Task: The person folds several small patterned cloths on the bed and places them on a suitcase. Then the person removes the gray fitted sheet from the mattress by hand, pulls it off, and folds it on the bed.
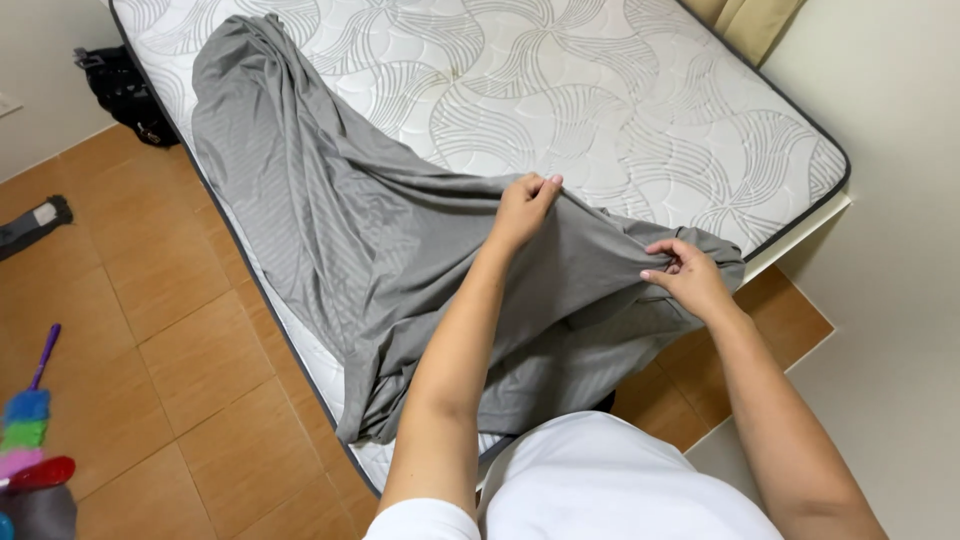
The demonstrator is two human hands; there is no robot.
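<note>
**A:** Where does the grey sheet (340, 230) sit?

**B:** It lies crumpled across the near-left part of the mattress (620, 90), running from the far left corner down to the near end. Its left side spills over the mattress's dark-piped left edge and hangs toward the floor (190, 370). The far right part of the mattress is bare quilted white.

**A:** And the hands?

**B:** The left hand (522, 210) is pinched shut on a fold of the sheet, fingers and thumb together, lifting it just above the mattress. The right hand (688, 275) is clamped on the sheet's bunched edge near the mattress's near right corner, fingers curled round the cloth. The two hands are near each other, with a taut ridge of fabric between them.

**A:** How much room is there around the edges?

**B:** On the left, a broad stretch of brown tiled floor is open beside the bed. A black bag (125, 90) sits against the wall by the far left corner, a dark brush-like thing (35, 222) lies at the left border, and a colourful duster (28, 420) lies at the lower left, well apart from the bed. On the right, the wall (890, 220) stands close, leaving only a narrow wedge of floor by the near corner. A curtain (750, 20) hangs at the far right.
</note>
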